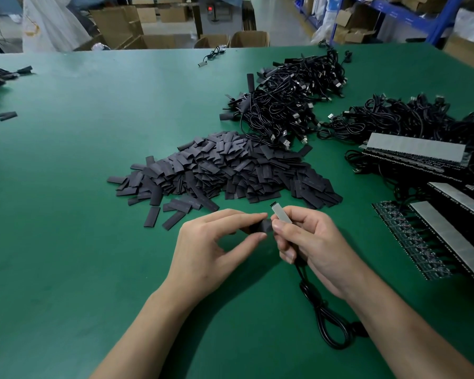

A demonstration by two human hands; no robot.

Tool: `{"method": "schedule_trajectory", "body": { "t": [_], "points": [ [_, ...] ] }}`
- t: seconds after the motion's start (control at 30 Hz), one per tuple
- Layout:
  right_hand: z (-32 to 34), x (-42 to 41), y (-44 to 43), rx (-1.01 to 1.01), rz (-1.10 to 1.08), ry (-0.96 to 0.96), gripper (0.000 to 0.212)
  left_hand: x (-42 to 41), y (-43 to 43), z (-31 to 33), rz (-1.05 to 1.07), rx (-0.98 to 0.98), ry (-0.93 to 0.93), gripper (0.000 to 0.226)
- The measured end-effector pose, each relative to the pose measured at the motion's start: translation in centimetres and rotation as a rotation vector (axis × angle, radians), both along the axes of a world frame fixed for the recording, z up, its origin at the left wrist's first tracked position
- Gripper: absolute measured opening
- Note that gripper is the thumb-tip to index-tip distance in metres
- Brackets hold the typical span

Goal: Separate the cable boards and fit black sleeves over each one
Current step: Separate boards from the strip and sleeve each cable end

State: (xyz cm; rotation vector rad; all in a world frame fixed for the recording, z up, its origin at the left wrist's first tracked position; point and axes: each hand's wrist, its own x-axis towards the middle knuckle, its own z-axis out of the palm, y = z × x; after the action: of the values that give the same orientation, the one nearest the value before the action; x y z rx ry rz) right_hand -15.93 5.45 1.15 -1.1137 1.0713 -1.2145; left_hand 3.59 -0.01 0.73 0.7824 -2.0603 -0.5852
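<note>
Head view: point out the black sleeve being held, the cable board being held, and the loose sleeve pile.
held sleeve (264, 227), head view, its exposed dark face.
held board (282, 214), head view, middle of its pale strip.
sleeve pile (225, 170), head view, centre of the heap.

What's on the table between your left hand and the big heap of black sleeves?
Head view: just a few stray sleeves lying flat on the green table between the left hand and the heap.

Bare table (74, 187) spans the frame's left; sleeves (225, 170) block centre, cables (290, 105) and boards (433, 214) the right.
</note>
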Motion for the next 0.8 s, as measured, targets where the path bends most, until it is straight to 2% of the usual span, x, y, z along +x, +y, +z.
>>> {"method": "schedule_trajectory", "body": {
  "t": [0.8],
  "points": [
    [-0.43,0.08,-0.16,0.011,-0.019,0.057,0.011,0.05,-0.14,-0.03,-0.017,-0.022,0.020,0.016]
  ]
}}
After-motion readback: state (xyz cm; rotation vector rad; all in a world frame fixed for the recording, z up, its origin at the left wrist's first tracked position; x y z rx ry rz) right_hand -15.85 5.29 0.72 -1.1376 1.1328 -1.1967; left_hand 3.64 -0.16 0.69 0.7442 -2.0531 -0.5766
